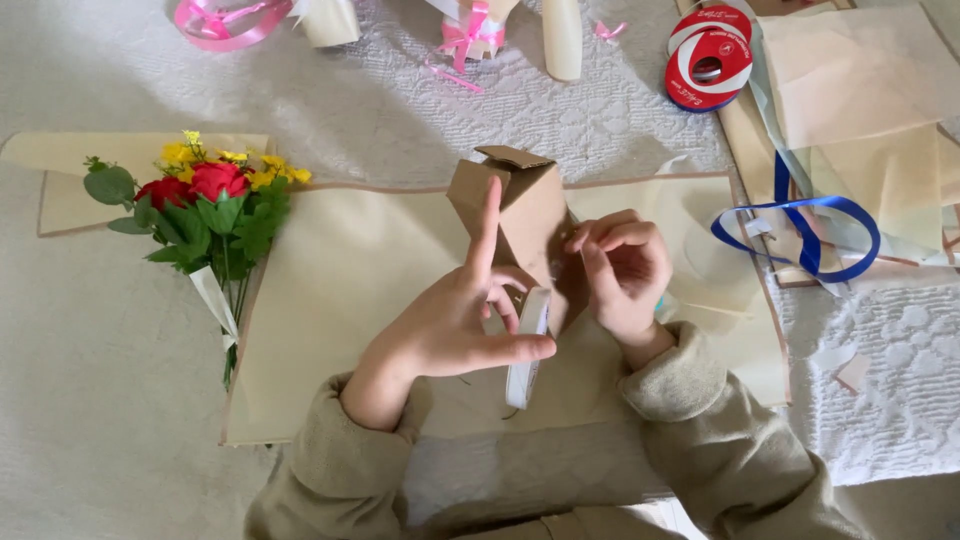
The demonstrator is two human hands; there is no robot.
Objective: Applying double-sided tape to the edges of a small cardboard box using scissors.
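Head view: the left hand (455,325) pinches a white tape roll (527,345) between thumb and bent fingers, index finger raised against a small brown cardboard box (520,215), while the right hand (625,270) curls its fingers onto the box's right side. The box stands over a cream paper sheet (340,290) spread on a white textured cloth (400,110). A bouquet of red and yellow flowers (205,205) lies to the left, a blue ribbon (800,235) loops to the right.

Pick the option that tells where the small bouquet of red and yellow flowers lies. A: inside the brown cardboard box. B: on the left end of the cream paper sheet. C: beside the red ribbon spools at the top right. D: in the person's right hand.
B: the bouquet lies on the left end of the cream paper sheet, apart from both hands and the brown cardboard box.
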